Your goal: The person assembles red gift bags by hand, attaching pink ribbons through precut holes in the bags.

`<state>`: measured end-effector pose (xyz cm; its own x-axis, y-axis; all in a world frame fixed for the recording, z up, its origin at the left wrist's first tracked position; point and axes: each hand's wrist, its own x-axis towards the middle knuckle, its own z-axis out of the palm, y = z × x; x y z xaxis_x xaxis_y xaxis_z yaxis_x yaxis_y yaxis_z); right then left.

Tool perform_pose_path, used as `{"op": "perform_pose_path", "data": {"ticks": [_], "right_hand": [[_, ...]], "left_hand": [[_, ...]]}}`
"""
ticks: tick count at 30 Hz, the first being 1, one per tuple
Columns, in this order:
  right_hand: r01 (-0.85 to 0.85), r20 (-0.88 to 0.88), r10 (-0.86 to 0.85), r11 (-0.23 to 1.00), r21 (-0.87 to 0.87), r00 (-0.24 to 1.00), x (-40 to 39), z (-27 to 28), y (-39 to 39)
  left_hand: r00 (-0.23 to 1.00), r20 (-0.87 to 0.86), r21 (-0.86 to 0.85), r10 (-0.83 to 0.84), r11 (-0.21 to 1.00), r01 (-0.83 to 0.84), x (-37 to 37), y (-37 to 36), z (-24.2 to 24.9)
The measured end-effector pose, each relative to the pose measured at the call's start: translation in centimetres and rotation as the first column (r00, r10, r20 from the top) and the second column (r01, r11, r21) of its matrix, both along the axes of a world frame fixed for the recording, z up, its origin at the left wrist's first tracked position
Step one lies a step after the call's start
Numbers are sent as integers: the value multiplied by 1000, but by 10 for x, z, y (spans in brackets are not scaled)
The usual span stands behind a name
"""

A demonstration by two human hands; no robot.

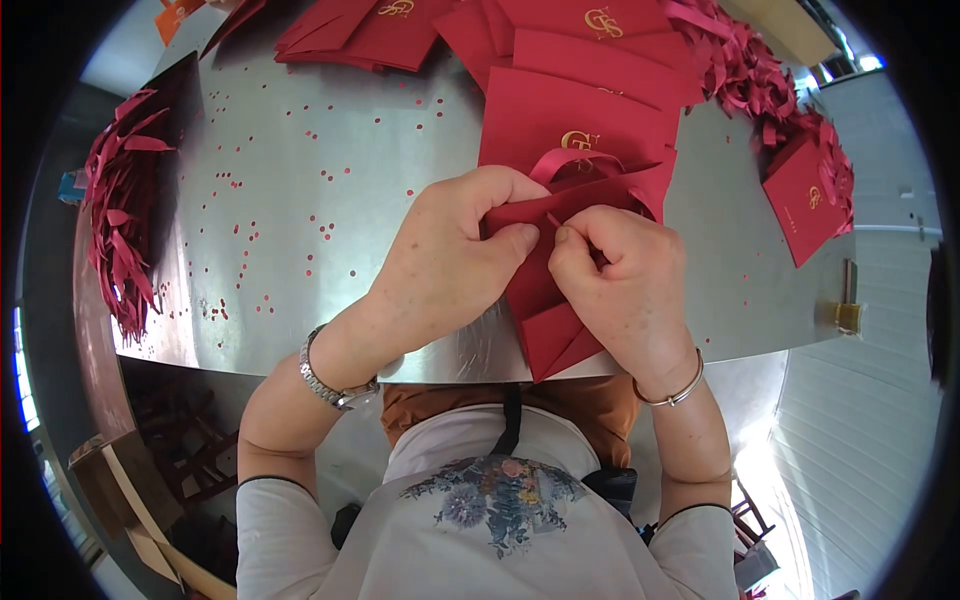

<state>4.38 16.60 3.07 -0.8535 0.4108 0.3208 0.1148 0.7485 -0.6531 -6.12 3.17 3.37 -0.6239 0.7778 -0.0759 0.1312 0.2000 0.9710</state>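
A red paper gift bag [535, 290] lies tilted at the table's near edge, its mouth toward the far side and its folded bottom toward me. My left hand [430, 255] is closed on the bag's rim, thumb on the near panel and fingers behind it. My right hand [625, 275] has its thumb and index finger pinched at a short end of red ribbon on the same panel, close to the left thumb. A ribbon loop [580, 158] arches above the bag's mouth. Beyond it lies another red bag [530, 110] with a gold logo. The right fingertips are partly hidden.
More flat red bags [360, 35] lie along the far side of the metal table [420, 300]. Ribbon-handled bags are piled at the left [125, 220] and far right [735, 65]. Small red paper dots [325, 230] are scattered on the left. A tape roll [848, 318] sits at the right edge.
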Motion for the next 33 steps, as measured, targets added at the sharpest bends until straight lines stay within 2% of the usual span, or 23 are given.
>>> {"op": "perform_pose_path", "data": {"ticks": [6, 8, 9, 11, 12, 14, 15, 19, 21, 22, 23, 24, 25, 27, 28, 29, 30, 31, 32, 33], "right_hand": [[-34, -7, 35, 999, 36, 999, -1, 0, 3], [-23, 28, 22, 998, 60, 999, -2, 3, 1], [-20, 28, 19, 998, 59, 999, -3, 4, 0], [-18, 4, 18, 977, 213, 1000, -5, 5, -2], [-17, 4, 16, 977, 214, 1000, -6, 7, -5], [-37, 42, 18, 859, 511, 999, -5, 13, -11], [-60, 30, 52, 821, 568, 998, -6, 15, -11], [-71, 65, 41, 830, 553, 997, -8, 17, -13], [-26, 82, 6, 969, 244, 997, -10, 15, -11], [-6, 96, 5, 1000, 17, 995, -11, 16, -7], [16, 112, 8, 977, -211, 994, -11, 17, -4], [27, 89, -13, 985, -168, 996, -11, 15, -7], [27, 88, -13, 986, -163, 996, -12, 13, -8], [16, -11, -15, 1000, 23, 1000, -14, 7, -11], [8, -53, -3, 994, 105, 999, -16, 3, -12], [9, -55, -3, 994, 107, 998, -16, 0, -13], [-2, -86, 29, 955, 295, 996, -16, -1, -14], [-7, -110, 66, 881, 474, 992, -15, -4, -14], [-28, -102, 100, 837, 546, 990, -14, -8, -12], [-26, -104, 99, 836, 548, 990, -14, -8, -12]], "left_hand": [[1000, -14, -21, 19, 1000, -19, 1, 0, -4], [995, -96, 99, 34, 995, -24, 4, 0, -7], [995, -96, 99, 31, 995, -21, 5, 1, -9], [950, -301, 181, 77, 983, -22, 8, 2, -13], [950, -301, 182, 76, 983, -21, 8, 2, -14], [883, -459, 178, 99, 984, -18, 9, 2, -16], [883, -458, 177, 98, 984, -17, 9, 1, -15], [844, -515, 228, 150, 973, -34, 7, 1, -18], [808, -559, 274, 187, 961, -32, 5, 2, -18], [803, -548, 299, 235, 951, -74, 8, 2, -17], [797, -534, 323, 281, 939, -115, 10, 1, -16], [732, -625, 256, 273, 957, -138, 9, 0, -15], [731, -624, 260, 276, 955, -139, 9, 1, -14], [620, -715, 258, 323, 946, -195, 8, 2, -14], [619, -716, 259, 323, 946, -194, 7, 2, -13], [697, -647, 231, 311, 950, -210, 7, 2, -13], [767, -568, 200, 298, 954, -222, 6, 2, -13], [766, -569, 203, 299, 954, -222, 6, 1, -12], [802, -530, 195, 275, 960, -200, 5, 1, -12], [836, -489, 188, 248, 966, -177, 4, 1, -12]]}}
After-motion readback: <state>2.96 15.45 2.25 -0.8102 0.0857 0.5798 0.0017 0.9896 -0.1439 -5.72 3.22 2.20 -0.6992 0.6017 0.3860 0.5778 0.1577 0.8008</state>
